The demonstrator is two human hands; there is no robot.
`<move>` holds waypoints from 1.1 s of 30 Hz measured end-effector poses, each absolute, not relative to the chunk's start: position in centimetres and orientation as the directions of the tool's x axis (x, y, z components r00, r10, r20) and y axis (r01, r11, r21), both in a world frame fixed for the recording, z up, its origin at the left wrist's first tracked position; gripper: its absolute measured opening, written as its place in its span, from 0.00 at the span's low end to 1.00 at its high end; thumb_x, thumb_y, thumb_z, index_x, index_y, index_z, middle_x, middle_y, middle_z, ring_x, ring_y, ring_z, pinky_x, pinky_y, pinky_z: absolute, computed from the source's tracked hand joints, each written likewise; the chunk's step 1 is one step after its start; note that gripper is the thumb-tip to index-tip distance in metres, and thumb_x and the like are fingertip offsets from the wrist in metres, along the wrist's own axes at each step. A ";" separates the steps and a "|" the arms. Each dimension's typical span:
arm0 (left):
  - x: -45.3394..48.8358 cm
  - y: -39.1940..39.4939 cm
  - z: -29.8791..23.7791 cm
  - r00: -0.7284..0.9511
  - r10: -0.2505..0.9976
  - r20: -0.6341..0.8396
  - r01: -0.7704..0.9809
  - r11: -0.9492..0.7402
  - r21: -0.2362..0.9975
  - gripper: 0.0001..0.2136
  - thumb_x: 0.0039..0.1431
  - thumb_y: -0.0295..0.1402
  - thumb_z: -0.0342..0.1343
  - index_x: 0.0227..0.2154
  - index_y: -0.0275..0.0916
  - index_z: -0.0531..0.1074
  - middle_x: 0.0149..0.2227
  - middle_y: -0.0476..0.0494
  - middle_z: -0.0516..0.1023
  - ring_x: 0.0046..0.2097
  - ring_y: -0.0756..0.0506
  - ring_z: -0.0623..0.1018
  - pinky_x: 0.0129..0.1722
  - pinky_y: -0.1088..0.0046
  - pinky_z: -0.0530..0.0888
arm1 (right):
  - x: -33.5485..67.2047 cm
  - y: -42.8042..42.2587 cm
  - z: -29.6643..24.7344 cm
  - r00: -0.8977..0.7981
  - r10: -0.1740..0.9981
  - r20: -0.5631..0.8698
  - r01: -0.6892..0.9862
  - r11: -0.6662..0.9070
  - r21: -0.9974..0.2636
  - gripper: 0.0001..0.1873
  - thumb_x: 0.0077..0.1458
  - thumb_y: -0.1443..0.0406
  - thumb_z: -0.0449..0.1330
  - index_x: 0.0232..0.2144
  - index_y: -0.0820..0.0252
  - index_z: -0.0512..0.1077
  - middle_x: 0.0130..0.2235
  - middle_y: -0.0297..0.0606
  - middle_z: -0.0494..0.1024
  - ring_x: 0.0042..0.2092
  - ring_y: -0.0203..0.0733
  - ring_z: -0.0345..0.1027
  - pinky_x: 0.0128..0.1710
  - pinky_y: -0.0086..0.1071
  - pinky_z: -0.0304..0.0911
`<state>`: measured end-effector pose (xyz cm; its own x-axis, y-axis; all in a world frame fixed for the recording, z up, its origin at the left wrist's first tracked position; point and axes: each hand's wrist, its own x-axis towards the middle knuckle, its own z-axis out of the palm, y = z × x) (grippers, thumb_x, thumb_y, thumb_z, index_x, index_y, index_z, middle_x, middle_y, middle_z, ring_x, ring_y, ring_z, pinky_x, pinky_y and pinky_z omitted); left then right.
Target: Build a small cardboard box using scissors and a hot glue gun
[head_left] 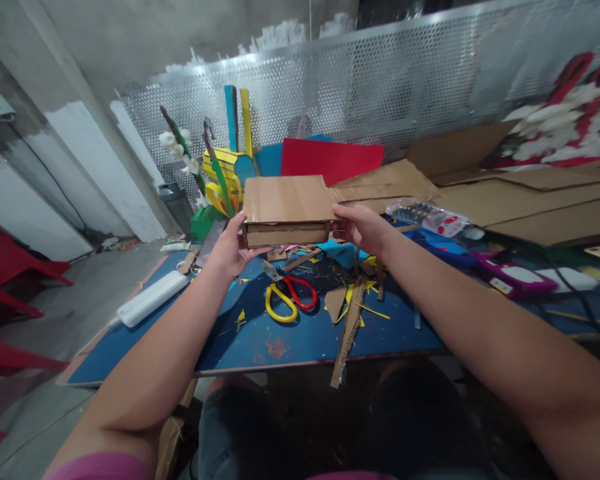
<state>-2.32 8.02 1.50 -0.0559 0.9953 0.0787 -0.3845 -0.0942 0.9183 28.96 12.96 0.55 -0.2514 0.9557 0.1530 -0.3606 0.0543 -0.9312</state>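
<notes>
A flat cardboard box [287, 200] is held up over the blue table, its top face and near side toward me. My left hand [233, 247] grips its left end, thumb on the edge and fingers reaching underneath. At the right end, my right hand [357, 227] is closed on the box, with the thumb near the top corner. Scissors [290, 297] with one yellow and one red handle lie on the table below the box. Beside them are cardboard scraps [349, 327], one strip poking past the table's near edge, and yellow paper bits.
A white power strip [153, 298] lies on the left of the table [280, 347]. Red card [330, 160], large cardboard sheets [530, 200], a plastic bottle [435, 217] and a purple device [510, 277] are behind and to the right. Red chairs [15, 273] stand at left.
</notes>
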 end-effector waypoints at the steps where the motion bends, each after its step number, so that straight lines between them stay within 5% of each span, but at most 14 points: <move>1: -2.3 8.0 1.5 -0.054 0.995 0.083 -0.382 -0.097 0.919 0.21 0.69 0.47 0.65 0.59 0.42 0.78 0.46 0.37 0.89 0.46 0.36 0.90 0.49 0.53 0.90 | 28.9 12.9 0.5 -0.252 0.953 0.169 -0.350 0.073 -0.934 0.26 0.41 0.56 0.86 0.36 0.57 0.79 0.32 0.34 0.81 0.31 0.38 0.71 0.31 0.33 0.68; 15: -2.2 7.4 1.5 -0.042 0.990 0.133 -0.335 -0.140 0.932 0.22 0.68 0.51 0.61 0.58 0.45 0.78 0.53 0.37 0.88 0.59 0.29 0.87 0.55 0.42 0.87 | 28.2 12.9 0.1 -0.243 0.953 0.181 -0.406 0.070 -0.911 0.27 0.34 0.62 0.87 0.28 0.57 0.74 0.26 0.28 0.71 0.30 0.33 0.62 0.30 0.29 0.66; 33: -1.8 7.3 1.4 -0.018 0.988 0.152 -0.350 -0.148 0.925 0.20 0.68 0.43 0.63 0.59 0.43 0.78 0.52 0.38 0.90 0.55 0.33 0.89 0.54 0.51 0.89 | 28.4 13.4 -0.5 -0.276 0.949 0.151 -0.402 0.029 -0.915 0.21 0.40 0.66 0.83 0.30 0.57 0.75 0.30 0.31 0.77 0.32 0.36 0.65 0.31 0.31 0.65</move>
<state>-1.84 7.31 1.38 -0.0180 0.9882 0.1518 -0.3497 -0.1485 0.9250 28.35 13.36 -0.48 -0.2756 0.9494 0.1509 -0.4018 0.0289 -0.9153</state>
